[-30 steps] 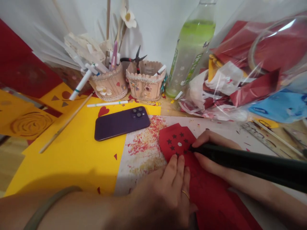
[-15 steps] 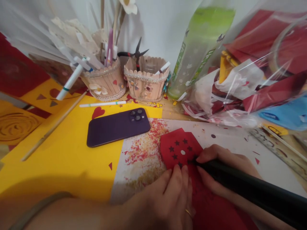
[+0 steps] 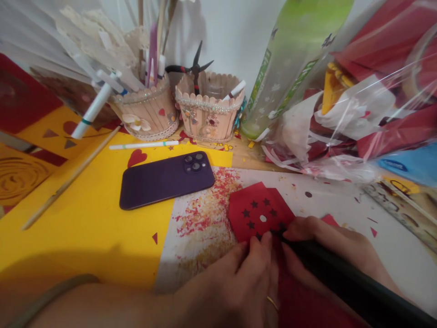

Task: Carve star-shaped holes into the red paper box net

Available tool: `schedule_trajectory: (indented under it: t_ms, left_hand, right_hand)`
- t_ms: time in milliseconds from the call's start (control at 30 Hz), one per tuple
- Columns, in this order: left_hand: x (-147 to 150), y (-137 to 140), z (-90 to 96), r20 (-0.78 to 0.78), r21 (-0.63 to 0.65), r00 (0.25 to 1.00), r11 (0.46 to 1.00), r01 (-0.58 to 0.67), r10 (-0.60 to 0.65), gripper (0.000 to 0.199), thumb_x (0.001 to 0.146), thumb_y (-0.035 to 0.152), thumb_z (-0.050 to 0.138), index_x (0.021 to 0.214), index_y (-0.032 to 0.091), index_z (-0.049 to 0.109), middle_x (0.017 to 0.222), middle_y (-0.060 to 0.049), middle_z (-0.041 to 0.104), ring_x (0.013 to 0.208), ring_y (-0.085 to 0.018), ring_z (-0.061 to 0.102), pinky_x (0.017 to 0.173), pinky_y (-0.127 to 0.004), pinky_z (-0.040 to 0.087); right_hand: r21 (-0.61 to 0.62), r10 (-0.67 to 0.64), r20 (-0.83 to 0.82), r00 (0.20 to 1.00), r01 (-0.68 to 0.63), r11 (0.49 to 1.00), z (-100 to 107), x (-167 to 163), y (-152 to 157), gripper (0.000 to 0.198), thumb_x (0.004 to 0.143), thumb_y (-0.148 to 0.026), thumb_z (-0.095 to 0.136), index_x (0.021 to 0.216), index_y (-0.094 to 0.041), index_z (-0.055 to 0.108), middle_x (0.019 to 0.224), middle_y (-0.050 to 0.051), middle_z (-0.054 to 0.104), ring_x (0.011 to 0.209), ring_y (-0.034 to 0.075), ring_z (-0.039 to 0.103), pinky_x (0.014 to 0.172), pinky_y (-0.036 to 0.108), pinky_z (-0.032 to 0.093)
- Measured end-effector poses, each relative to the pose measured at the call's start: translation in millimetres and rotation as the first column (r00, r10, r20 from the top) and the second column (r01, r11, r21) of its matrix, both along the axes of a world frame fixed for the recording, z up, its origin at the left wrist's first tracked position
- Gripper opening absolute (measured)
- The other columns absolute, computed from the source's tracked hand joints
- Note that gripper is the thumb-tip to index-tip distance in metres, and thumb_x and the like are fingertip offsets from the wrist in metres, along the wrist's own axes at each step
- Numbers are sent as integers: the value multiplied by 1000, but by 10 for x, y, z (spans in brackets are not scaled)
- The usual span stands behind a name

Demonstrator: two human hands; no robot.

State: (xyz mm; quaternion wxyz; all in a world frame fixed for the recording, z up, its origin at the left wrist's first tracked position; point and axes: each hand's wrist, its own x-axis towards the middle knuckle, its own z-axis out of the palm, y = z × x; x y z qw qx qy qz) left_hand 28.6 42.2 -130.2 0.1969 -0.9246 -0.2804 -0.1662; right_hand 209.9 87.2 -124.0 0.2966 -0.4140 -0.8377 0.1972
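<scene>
A folded piece of red paper (image 3: 254, 193) lies on the white sheet, with dark stars set in a ring round a small white dot. My left hand (image 3: 235, 278), with a ring on one finger, has its fingers pressed together on the paper's lower edge, holding it. My right hand (image 3: 337, 246) is closed round a long black pen-like tool (image 3: 344, 273). The tool's tip meets the paper at the lower right of the ring of stars, close to my left fingertips. The exact kind of tip is hidden by the fingers.
A dark purple phone (image 3: 157, 184) lies on yellow paper (image 3: 102, 218), left of the white sheet (image 3: 385, 246) with red and gold flecks. Behind stand two decorated stick baskets (image 3: 208, 118), a green bottle (image 3: 283, 73) and a clear bag of scraps (image 3: 351, 123). A ruler (image 3: 399, 214) lies right.
The view has shifted slightly. My right hand and the black tool have moved a little down and right, with the tip still at the red paper. My left hand stays on it.
</scene>
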Motion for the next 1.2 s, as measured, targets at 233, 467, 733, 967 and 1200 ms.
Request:
schedule_trajectory:
  t_ms: [233, 467, 733, 967, 1200]
  left_hand:
    - [14, -30, 10, 16, -29, 999, 999, -39, 40, 32, 90, 22, 47, 109, 4, 64, 109, -11, 68, 99, -20, 63, 74, -24, 53]
    - [2, -8, 18, 2, -31, 999, 999, -38, 38, 31, 87, 17, 46, 109, 6, 65, 109, -10, 68, 98, -20, 64, 73, -23, 54]
    - [6, -18, 36, -10, -38, 999, 998, -41, 40, 32, 87, 13, 43, 109, 7, 65, 108, -8, 68, 97, -19, 65, 73, -21, 55]
    - [-5, -27, 25, -15, -47, 1000, 999, -27, 26, 31, 88, 13, 43, 109, 6, 65, 109, -9, 68, 97, -19, 65, 75, -21, 54]
    - [-5, -56, 1, -5, 39, 1000, 999, -17, 18, 31, 89, 25, 50, 105, 5, 67, 103, -10, 70, 97, -21, 65, 74, -23, 53]
  right_hand:
    - [-29, 116, 38, 993, -115, 993, 24, 53, 44, 19, 73, -12, 55, 78, -27, 44, 55, -6, 56, 39, 10, 52, 37, 23, 41]
    - [-41, 120, 67, 991, -118, 992, 33, 76, 47, 21, 72, -11, 53, 80, -28, 42, 55, -5, 55, 40, 12, 51, 37, 26, 42]
    - [-38, 184, 87, 979, -181, 983, 74, 83, 85, 25, 70, -7, 53, 79, -26, 41, 55, -5, 56, 40, 9, 52, 39, 20, 41]
    - [-74, 102, 64, 993, -97, 993, 82, 60, 43, 20, 74, -9, 51, 79, -27, 43, 55, -7, 57, 40, 8, 53, 41, 18, 41]
    - [-114, 14, 96, 995, -3, 993, 97, 62, 53, 19, 74, -13, 52, 80, -31, 46, 57, -9, 63, 45, 9, 61, 43, 15, 45]
